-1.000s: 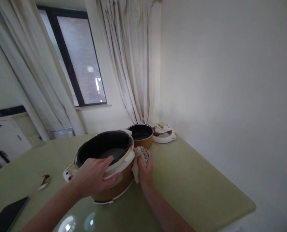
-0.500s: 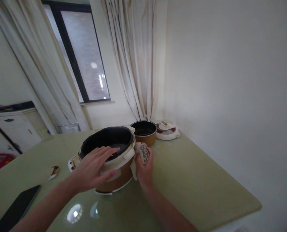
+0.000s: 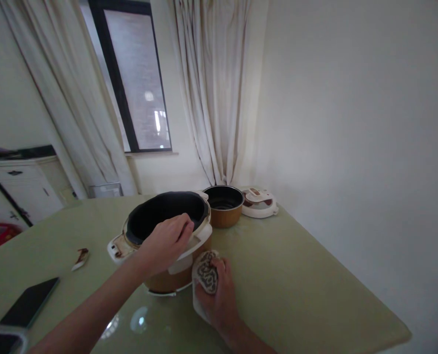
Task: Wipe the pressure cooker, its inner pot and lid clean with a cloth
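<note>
A brown electric cooker body (image 3: 167, 282) with a white rim and dark interior stands on the table, opening upward. My left hand (image 3: 167, 242) lies over its near rim, fingers curled and closed at the rim; the fingertips are partly hidden. Just right of the cooker's lower side, my right hand (image 3: 221, 300) is wrapped round a bunched, patterned cloth (image 3: 206, 273). Behind the cooker sits a brown inner pot (image 3: 226, 217) with a dark inside. Beside that pot lies the white and brown cooker lid (image 3: 260, 210).
The pale green table (image 3: 296, 275) meets the wall on its right. A small white and brown piece (image 3: 80, 259) lies left of the cooker. Nearer me on the left is a dark flat tablet-like object (image 3: 29, 302). Curtains (image 3: 219, 98) hang behind the table.
My right hand has moved down and toward me with the cloth, away from the cooker's upper side. My left fingers, stretched over the rim before, have curled closed. The view has shifted slightly.
</note>
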`<act>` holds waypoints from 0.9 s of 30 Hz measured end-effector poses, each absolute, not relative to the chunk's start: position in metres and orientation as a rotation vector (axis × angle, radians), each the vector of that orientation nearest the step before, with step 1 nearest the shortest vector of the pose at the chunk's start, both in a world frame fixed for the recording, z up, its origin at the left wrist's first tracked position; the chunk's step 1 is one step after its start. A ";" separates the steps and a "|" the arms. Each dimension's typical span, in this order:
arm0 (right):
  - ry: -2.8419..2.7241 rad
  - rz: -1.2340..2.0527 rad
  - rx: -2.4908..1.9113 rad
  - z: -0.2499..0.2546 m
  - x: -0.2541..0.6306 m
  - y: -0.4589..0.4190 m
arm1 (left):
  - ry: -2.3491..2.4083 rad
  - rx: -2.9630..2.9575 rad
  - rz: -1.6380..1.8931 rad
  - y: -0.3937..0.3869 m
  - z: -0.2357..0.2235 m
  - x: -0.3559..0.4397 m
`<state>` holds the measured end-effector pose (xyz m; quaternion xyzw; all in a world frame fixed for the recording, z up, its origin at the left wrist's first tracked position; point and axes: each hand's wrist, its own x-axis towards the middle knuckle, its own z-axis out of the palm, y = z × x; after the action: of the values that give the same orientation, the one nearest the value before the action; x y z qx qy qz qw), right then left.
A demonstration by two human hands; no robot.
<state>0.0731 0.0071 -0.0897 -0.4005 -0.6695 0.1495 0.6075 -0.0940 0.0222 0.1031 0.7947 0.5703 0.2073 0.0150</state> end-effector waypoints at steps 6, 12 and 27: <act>-1.895 -0.039 -0.747 -0.080 0.047 -0.022 | 1.912 2.644 0.349 0.029 0.102 -0.087; -2.059 -0.354 -0.623 -0.064 0.057 -0.012 | 2.012 2.599 0.260 0.027 0.106 -0.084; -2.119 -0.427 -0.580 -0.074 -0.001 -0.029 | 1.981 2.333 0.375 0.032 0.116 -0.086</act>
<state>-0.0007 -0.0289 -0.0744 -0.2333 -0.8518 -0.1717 0.4364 -0.0860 0.0316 0.1162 0.7564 0.6421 0.1215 0.0290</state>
